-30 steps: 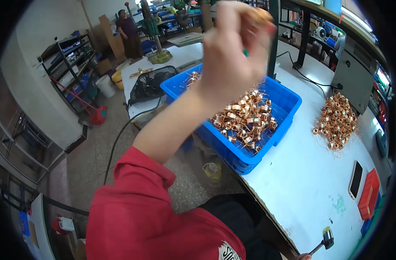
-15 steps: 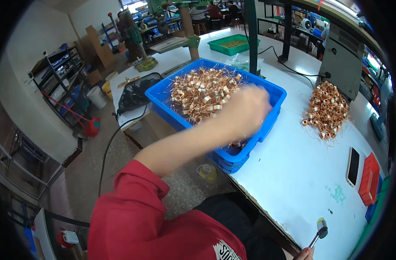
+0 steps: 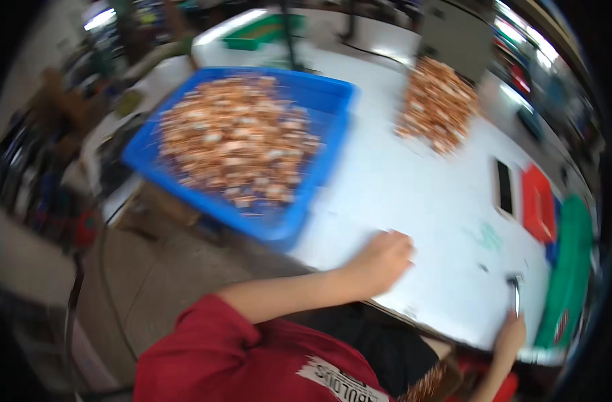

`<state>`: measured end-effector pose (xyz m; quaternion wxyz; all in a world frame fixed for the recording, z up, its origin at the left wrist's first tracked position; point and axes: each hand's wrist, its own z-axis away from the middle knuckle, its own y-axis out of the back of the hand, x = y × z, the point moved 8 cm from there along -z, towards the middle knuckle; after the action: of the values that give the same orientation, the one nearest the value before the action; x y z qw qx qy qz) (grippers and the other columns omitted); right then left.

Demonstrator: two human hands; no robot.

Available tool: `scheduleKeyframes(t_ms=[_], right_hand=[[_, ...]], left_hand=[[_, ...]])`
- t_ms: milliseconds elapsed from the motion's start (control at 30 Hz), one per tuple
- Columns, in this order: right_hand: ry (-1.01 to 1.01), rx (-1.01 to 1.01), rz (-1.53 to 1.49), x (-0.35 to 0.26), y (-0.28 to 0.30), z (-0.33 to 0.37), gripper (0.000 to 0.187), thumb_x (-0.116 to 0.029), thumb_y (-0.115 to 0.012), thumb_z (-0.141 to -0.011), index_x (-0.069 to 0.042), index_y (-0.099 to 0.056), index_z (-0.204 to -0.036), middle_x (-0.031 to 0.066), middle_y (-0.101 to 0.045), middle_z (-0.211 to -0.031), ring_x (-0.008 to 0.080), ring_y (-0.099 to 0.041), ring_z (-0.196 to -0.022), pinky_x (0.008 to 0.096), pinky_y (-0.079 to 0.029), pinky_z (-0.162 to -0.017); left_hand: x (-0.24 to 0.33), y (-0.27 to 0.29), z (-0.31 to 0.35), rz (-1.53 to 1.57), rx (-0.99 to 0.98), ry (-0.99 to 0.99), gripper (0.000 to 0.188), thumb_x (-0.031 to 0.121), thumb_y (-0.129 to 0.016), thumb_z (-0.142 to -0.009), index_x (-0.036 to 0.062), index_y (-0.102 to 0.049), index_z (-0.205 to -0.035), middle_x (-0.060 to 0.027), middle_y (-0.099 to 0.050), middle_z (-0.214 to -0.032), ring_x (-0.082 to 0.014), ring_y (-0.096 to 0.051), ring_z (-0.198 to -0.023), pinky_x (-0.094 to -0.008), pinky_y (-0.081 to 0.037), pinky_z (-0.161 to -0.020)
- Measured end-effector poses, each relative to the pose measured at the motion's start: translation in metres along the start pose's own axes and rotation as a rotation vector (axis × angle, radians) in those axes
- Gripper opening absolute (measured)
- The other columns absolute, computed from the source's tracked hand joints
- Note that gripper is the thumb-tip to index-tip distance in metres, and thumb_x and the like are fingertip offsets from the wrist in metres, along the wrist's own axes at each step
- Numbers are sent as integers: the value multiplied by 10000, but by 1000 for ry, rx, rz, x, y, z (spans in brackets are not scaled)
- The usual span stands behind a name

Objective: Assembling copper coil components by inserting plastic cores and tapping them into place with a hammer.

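My left hand (image 3: 381, 262) is over the white table near its front edge, fingers curled closed. Whatever they hold, if anything, is hidden and blurred. On the right, my right hand (image 3: 510, 335) grips a small hammer (image 3: 516, 291) by its handle, the head pointing away from me over the table. Left of centre sits a blue plastic tray (image 3: 331, 114), heaped with small copper wire coils (image 3: 232, 134) with loose wire ends. A second pile of copper coils (image 3: 437, 107) lies directly on the table at the far right.
Beside the right edge lie a phone (image 3: 503, 186), a red bin (image 3: 538, 204) and a long green container (image 3: 564, 275). A green tray (image 3: 252, 33) and a dark upright post (image 3: 288, 40) stand at the back. Copper wires (image 3: 423, 385) show low by my lap.
My left hand has left the blue tray and come back toward the table's front edge. The view has swung right, so more of my right hand and the hammer shows.
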<state>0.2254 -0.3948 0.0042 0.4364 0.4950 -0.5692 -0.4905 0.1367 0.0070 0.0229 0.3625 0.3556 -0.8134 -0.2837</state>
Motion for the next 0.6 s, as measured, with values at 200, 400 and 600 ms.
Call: scheduleKeyframes(t_ms=[200, 400, 600], right_hand=[[365, 342, 198, -116, 55, -11, 239, -227, -603, -838, -20, -594, -957, 116, -593, -941, 278, -549, -861, 354, -439, -761], [826, 244, -339, -276, 94, -33, 161, -168, -617, -830, -40, -565, -911, 120, -591, -905, 281, -565, -849, 355, -469, -736], [889, 459, -280, -412, 76, -101, 95, -79, -559, -816, -54, -528, -902, 98, -631, -919, 256, -591, -844, 366, -490, -729]], left_hand=[[4, 10, -5, 80, -3, 91, 170, 23, -618, -758, -7, -559, -914, -138, -567, -1036, -280, -534, -939, -364, -416, -862], [5, 9, -5, 57, -4, 94, 178, 11, -613, -757, -13, -556, -924, -135, -581, -1043, -270, -545, -912, -344, -422, -849], [9, 10, -4, 49, -21, 77, 181, 52, -600, -790, -24, -542, -944, -148, -556, -1074, -278, -532, -933, -358, -413, -860]])
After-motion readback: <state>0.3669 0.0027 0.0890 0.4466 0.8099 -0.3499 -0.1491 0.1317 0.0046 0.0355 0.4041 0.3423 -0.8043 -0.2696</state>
